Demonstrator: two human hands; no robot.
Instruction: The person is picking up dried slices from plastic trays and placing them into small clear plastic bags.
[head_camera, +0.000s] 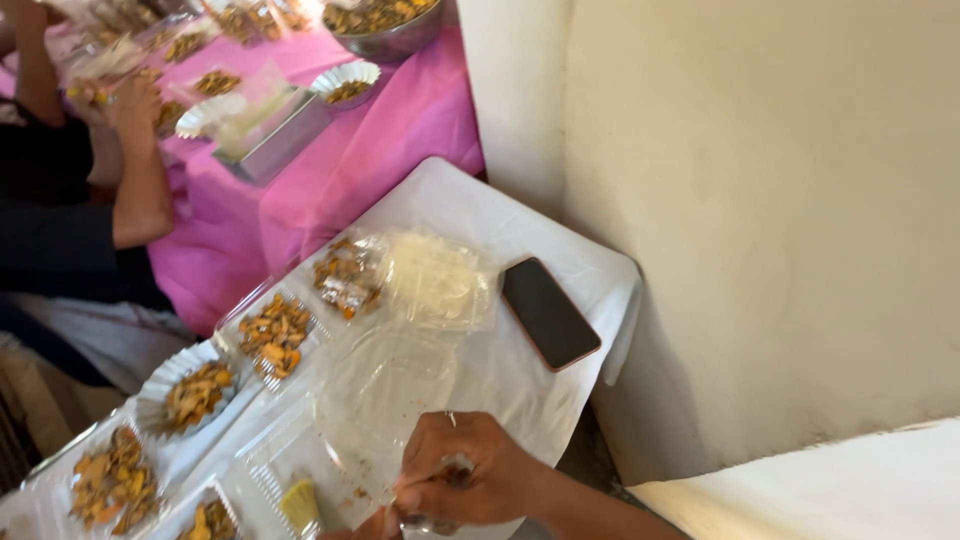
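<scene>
Your right hand (470, 478) sat at the near edge of the white table (590, 270), fingers curled together around something small and shiny that I couldn't make out, knuckles up, hovering over the near rim of an empty clear plastic container (385, 385). Your left hand (375, 525) barely showed at the bottom of the view, just beside the right one, and whether it was open or closed I couldn't tell.

Biggest thing out there was the pink table (300, 200), running off toward the far left, loaded with paper cups and clear packs of snacks. Another person's forearm (140, 170) rested on its left edge. A steel bowl (395, 40) heaped with fried snacks stood at its far end, and a metal tray (275, 140) lay near its middle.

Your white table butted up against it, its right corner tucked beside the cream wall (780, 220). Along its left edge ran a line of filled clear packs (275, 335) holding orange-brown snacks, with a fluted paper cup (190, 395) of the same between them. A crumpled clear lid (440, 280) lay toward the middle. A dark phone (548, 312) lay face up near the right edge, well apart from your hands. A small yellow piece (298, 503) sat in a pack at the near edge, just left of your hands.
</scene>
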